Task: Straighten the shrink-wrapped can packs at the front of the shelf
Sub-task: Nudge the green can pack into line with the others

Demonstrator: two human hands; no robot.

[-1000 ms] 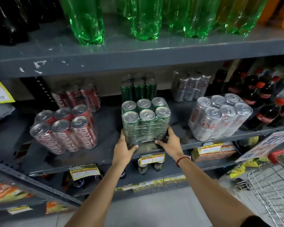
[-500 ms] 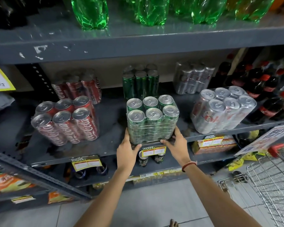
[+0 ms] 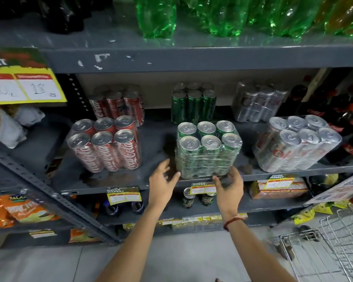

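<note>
A shrink-wrapped pack of green cans (image 3: 208, 151) stands upright at the front edge of the grey shelf (image 3: 118, 180), about square to it. My left hand (image 3: 162, 183) hovers just left of the pack's lower corner, fingers apart and blurred. My right hand (image 3: 228, 189) is below its lower right corner, fingers spread, holding nothing. A red cola pack (image 3: 106, 145) leans at an angle to the left. At the right a silver can pack (image 3: 296, 143) sits turned askew.
Further packs of red (image 3: 118, 106), green (image 3: 194, 104) and silver cans (image 3: 257, 104) stand at the shelf's back. Green bottles (image 3: 157, 17) fill the shelf above. Dark cola bottles (image 3: 346, 123) crowd the right. A wire trolley (image 3: 330, 251) stands on the floor at lower right.
Both hands have come off the green pack's bottom corners and drawn back slightly toward me. The view has shifted, with the pack left at the shelf's front edge.
</note>
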